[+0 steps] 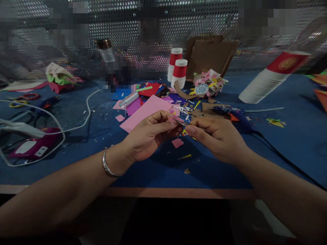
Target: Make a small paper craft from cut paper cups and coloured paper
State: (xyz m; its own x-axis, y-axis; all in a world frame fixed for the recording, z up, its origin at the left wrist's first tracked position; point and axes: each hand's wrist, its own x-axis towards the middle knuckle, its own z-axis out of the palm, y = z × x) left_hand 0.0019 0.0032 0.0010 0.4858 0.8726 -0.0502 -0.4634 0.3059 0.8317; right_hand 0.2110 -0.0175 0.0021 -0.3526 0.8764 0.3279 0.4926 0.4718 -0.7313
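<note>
Pink paper (175, 116) btwn L fingers (165, 127) (pinched), metal tool (181, 122) clamped in R fingers (195, 131)

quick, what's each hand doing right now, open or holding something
Left hand: closed, pinching a small piece of pink paper.
Right hand: closed on a pointed metal tool; its exact type cannot be told.

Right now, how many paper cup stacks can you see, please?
3: the rear stack and front stack left of the cardboard, and the right-hand stack.
</note>
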